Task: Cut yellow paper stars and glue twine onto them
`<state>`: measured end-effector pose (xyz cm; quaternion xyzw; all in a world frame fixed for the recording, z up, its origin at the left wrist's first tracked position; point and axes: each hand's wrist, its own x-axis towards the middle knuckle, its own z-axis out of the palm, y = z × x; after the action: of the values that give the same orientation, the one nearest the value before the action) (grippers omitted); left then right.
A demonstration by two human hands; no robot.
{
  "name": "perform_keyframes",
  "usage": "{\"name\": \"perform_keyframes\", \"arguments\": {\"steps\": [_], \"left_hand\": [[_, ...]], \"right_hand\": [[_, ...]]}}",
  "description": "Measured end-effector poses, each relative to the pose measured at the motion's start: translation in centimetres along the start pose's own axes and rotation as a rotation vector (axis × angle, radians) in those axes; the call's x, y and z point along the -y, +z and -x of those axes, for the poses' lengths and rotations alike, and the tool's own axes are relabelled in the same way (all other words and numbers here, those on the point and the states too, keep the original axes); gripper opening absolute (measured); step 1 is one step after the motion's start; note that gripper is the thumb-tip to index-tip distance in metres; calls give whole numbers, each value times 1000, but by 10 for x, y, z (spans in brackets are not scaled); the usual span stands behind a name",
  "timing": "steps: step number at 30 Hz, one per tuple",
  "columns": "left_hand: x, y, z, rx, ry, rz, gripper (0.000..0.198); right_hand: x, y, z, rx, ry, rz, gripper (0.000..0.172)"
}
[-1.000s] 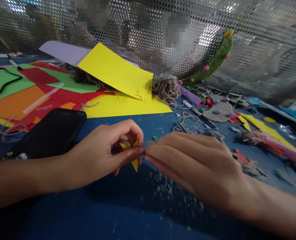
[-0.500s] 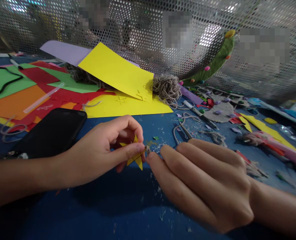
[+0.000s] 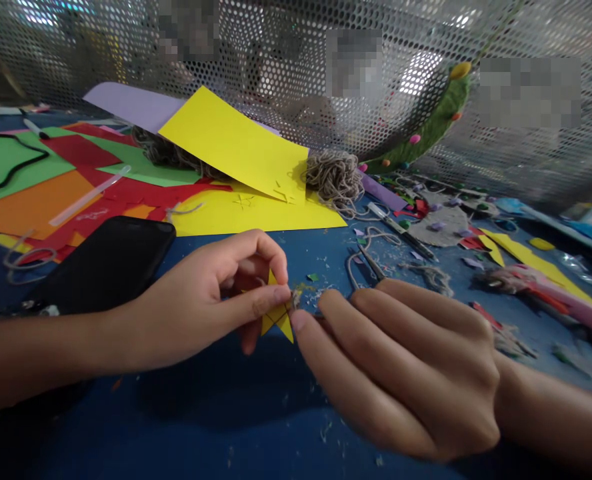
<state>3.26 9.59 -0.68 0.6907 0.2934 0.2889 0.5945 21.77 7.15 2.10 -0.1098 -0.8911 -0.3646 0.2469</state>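
My left hand (image 3: pixel 226 293) pinches a small yellow paper star (image 3: pixel 279 319) between thumb and fingers. Dark pen lines cross the star, and its left part is hidden by the hand. At its upper right edge sits a tiny grey tuft (image 3: pixel 296 301), perhaps yarn. Close against the tuft is the thumb tip of my right hand (image 3: pixel 401 367), whose fingers are curled together. Whatever those fingers grip is mostly hidden; a dark sliver shows near them. Just beyond the right knuckles, a pointed metal tool (image 3: pixel 372 261) lies partly covered.
A black phone (image 3: pixel 111 257) lies left. Yellow sheets (image 3: pixel 241 143), coloured paper and a grey yarn ball (image 3: pixel 335 180) are behind. To the right are a pen (image 3: pixel 401 230), scraps and a pink tool (image 3: pixel 551 293). A perforated metal screen (image 3: pixel 286 60) stands at the back.
The star has turned slightly in my left fingers, its lower point shifting right. My right thumb tip has dropped a little below the tuft.
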Motion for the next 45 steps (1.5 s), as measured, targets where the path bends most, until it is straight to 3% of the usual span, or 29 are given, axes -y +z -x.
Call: {"name": "perform_keyframes", "arguments": {"steps": [4, 10, 15, 20, 26, 31, 38, 45], "left_hand": [[-2, 0, 1, -4, 8, -28, 9], [0, -1, 1, -3, 46, -136, 8], [-1, -1, 1, -53, 103, -210, 9], [-2, -1, 1, -90, 131, -268, 11], [2, -4, 2, -86, 130, -290, 10], [3, -5, 2, -60, 111, -244, 7], [1, -3, 1, -97, 60, -231, 6], [2, -5, -3, -103, 24, -268, 6]], "right_hand": [[0, 0, 1, 63, 163, -137, 12], [0, -2, 3, 240, 568, -450, 22], [-2, -6, 1, 230, 809, -781, 19], [-5, -9, 0, 170, 851, -962, 18], [-10, -7, -1, 193, 817, -784, 9], [-22, 5, 3, 188, 931, -731, 9], [-33, 15, 11, 231, 1057, -900, 17], [-61, 23, 29, 167, 1152, -728, 22]]}}
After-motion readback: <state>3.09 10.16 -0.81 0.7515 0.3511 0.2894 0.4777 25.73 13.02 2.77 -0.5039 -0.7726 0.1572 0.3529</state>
